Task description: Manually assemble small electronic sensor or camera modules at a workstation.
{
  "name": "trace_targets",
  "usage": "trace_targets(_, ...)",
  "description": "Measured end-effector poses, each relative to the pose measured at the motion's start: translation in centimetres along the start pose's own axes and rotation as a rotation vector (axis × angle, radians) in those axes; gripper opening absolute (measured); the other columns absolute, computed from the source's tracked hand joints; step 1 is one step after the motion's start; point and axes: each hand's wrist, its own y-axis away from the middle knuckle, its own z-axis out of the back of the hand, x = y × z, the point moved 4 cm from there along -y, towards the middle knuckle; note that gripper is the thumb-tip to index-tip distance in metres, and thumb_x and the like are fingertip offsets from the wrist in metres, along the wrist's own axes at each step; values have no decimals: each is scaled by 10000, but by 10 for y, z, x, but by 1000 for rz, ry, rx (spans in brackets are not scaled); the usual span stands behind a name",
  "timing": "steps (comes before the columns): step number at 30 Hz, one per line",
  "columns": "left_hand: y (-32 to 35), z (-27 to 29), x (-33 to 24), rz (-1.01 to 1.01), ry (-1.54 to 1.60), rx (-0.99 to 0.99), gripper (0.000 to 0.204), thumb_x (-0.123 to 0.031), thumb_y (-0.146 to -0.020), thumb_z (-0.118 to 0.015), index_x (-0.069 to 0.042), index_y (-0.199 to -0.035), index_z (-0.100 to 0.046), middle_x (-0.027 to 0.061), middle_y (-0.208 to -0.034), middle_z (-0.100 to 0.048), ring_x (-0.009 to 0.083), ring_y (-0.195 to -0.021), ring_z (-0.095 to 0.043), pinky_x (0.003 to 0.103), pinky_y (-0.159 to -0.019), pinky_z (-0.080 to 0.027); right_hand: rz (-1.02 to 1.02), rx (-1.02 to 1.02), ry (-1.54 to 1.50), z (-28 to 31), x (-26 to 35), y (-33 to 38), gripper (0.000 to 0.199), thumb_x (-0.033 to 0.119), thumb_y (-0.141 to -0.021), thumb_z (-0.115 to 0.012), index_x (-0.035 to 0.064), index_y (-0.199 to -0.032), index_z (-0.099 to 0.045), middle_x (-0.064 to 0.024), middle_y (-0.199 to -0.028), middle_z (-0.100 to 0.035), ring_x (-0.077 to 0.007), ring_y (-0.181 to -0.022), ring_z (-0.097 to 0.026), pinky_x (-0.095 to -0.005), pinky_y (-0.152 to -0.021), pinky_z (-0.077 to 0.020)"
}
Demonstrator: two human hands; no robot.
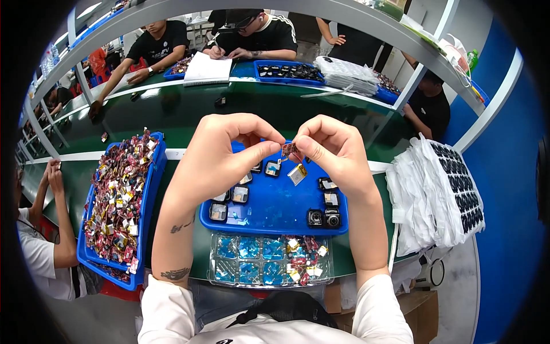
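Small battery pack [297,174] dangling between raised, pinching hands [275,152].

Both hands [229,152] [332,150] pinching small component [290,150], over blue tray [275,215], green bench [172,114]

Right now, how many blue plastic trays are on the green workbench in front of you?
2 within reach: a blue plastic tray heaped with small parts at the left, and another under the hands. Two more sit across the bench, by other people; others may be hidden.
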Motion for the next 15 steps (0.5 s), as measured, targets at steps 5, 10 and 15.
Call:
trace_targets(5, -2, 0, 18, 40, -236, -77, 137, -102, -807, -676, 17, -876, -680, 88, -825, -687, 140, -744, -618, 267, -659, -471, 131, -183, 408, 4, -8, -4, 71, 52, -868, -638, -8, -850, -604, -51, -724, -637, -85, -660, -607, -222, -594, -468)
trace_targets(10, -4, 1, 26, 45, -52, 21, 184, -140, -755, -745, -15, -875, -686, 70, -834, -685, 132, -727, -623, 265, -657, -466, 150, -170, 423, -1, -19, -6, 47, 16, -843, -646, -12, -843, -609, -51, -716, -639, -93, -635, -606, -226, -583, -471)
trace_targets(15, -9, -1, 33, 9, -26, 6, 138, -118, -784, -726, 6, -813, -673, 78, -718, -637, 116, -634, -605, 253, -544, -462, 117, -144, 427, 0, -24, -4, 45, 10, -835, -657, -12, -854, -622, -62, -741, -650, -97, -648, -614, -229, -608, -482)
